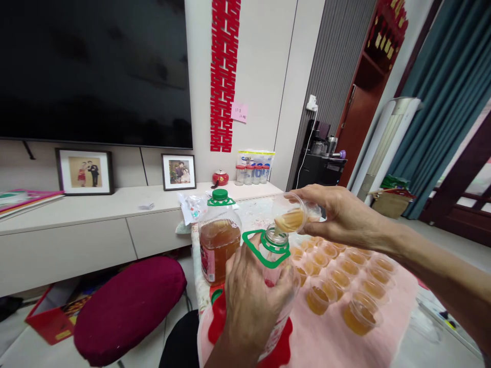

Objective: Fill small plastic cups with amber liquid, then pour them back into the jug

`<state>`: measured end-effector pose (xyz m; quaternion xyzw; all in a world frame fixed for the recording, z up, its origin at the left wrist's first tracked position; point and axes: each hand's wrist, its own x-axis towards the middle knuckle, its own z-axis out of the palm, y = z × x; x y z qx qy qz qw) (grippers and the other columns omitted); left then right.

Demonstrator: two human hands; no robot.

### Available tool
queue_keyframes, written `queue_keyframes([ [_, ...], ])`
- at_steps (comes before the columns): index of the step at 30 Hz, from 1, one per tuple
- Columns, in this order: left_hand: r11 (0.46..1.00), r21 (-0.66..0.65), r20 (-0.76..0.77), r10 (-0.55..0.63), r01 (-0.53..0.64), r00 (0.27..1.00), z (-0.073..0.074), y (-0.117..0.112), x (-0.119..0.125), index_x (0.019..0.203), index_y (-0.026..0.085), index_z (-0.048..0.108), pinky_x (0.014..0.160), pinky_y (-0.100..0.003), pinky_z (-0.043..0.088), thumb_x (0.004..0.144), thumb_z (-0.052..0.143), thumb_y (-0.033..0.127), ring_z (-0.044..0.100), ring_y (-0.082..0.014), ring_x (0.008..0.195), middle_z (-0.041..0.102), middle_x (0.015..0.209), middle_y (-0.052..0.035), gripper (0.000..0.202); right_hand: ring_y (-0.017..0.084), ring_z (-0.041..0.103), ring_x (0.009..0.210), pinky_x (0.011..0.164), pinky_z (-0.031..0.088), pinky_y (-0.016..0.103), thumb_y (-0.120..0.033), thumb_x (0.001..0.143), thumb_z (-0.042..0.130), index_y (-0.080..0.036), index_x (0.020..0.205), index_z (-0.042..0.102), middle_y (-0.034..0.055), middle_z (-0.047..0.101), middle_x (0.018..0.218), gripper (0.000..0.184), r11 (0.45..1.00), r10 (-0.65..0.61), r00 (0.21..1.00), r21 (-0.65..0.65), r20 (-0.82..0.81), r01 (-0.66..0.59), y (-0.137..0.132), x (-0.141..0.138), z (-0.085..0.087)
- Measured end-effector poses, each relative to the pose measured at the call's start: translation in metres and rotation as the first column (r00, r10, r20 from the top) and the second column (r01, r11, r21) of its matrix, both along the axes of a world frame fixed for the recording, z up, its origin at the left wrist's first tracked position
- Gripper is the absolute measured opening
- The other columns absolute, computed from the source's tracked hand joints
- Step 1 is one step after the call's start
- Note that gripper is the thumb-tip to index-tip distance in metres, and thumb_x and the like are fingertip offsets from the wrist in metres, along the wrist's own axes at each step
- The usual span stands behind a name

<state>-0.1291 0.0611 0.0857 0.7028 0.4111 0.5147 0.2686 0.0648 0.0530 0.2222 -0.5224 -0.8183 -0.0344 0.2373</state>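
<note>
My left hand [255,301] is wrapped around a clear plastic bottle [282,319] with a green carrying ring [273,263] at its uncapped neck. Over that mouth, my right hand [332,212] tips a clear plastic cup [289,214] holding amber liquid; its lip is at the bottle's opening. A red scalloped mat [286,342] lies under the bottle. Behind my left hand stands a capped bottle [220,245] of brownish liquid. To the right, several plastic cups [360,312] of amber liquid stand in rows on a pink cloth [330,347].
A dark red stool [130,306] stands left of the table. Along the wall runs a white cabinet [88,250] with framed photos [178,171], a red pot [220,178] and several jars [248,175]. A green cap [217,295] lies near the capped bottle.
</note>
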Motion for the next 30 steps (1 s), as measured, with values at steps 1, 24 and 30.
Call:
queue_keyframes([
  [1,1.0,0.006,0.001,0.0,0.0,1.0,0.0002,0.0002,0.0,0.123,0.029,0.066,0.105,-0.06,0.046,0.079,0.06,0.034,0.065,-0.0332,0.115,0.074,0.121,-0.005,0.044,0.024,0.07,0.111,0.091,0.054,0.04,-0.033,0.087,0.077,-0.02,0.133,0.069,0.0067,0.074,0.128,0.048,1.0,0.0,1.0,-0.003,0.005,0.0,-0.0002,-0.0005,0.0006],
  [24,0.998,0.064,0.02,0.0,-0.001,1.0,-0.0021,0.0024,0.0,0.122,0.031,0.067,0.105,-0.06,0.048,0.08,0.065,0.031,0.067,-0.0317,0.117,0.075,0.124,-0.0034,0.041,0.025,0.068,0.118,0.098,0.056,0.039,-0.015,0.087,0.07,-0.025,0.14,0.066,0.0056,0.071,0.13,0.054,0.985,0.103,0.98,0.116,0.17,-0.123,0.0015,0.0008,0.0015],
  [30,0.999,0.053,0.028,-0.006,0.005,1.0,-0.0016,0.0012,0.0004,0.12,0.032,0.067,0.106,-0.059,0.048,0.081,0.065,0.031,0.067,-0.0306,0.119,0.075,0.124,-0.0015,0.039,0.025,0.068,0.119,0.097,0.057,0.039,-0.011,0.084,0.068,-0.025,0.14,0.066,0.0054,0.071,0.13,0.057,0.983,0.09,0.974,0.136,0.207,-0.12,0.0007,-0.0009,0.002],
])
